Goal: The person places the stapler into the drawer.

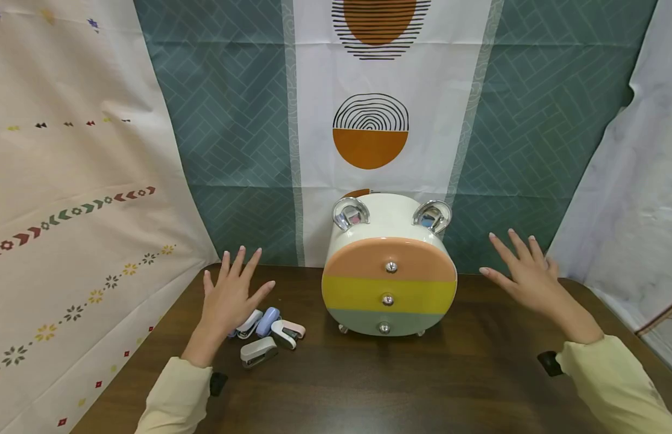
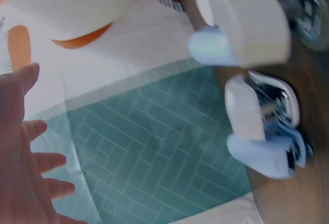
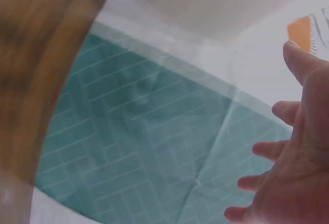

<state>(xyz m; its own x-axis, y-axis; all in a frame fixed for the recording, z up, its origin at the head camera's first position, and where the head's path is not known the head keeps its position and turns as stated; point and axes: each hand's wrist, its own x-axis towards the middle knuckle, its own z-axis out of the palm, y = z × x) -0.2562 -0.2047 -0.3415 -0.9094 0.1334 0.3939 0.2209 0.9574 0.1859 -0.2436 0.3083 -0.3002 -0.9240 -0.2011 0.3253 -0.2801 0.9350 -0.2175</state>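
Note:
My left hand [image 1: 227,304] hovers above the table's left side with its fingers spread, holding nothing. Close by its thumb lie several small staplers: a grey-white stapler [image 1: 258,351] in front, a white and pink stapler [image 1: 288,333], a lavender-blue stapler [image 1: 267,322] and a white stapler [image 1: 250,324]. Another bluish one is partly hidden by the hand; the left wrist view shows a blue stapler [image 2: 262,154] there. My right hand [image 1: 531,282], also spread and holding nothing, is raised over the right side. Between the hands stands a rounded drawer box [image 1: 390,289] with orange, yellow and green drawers.
The box has silver knobs, short feet and two ear-like silver rings on its white top; its drawers are closed. It stands near the back of the dark wooden table [image 1: 368,392]. A patterned curtain [image 1: 238,120] hangs behind, with pale cloth [image 1: 70,181] at left.

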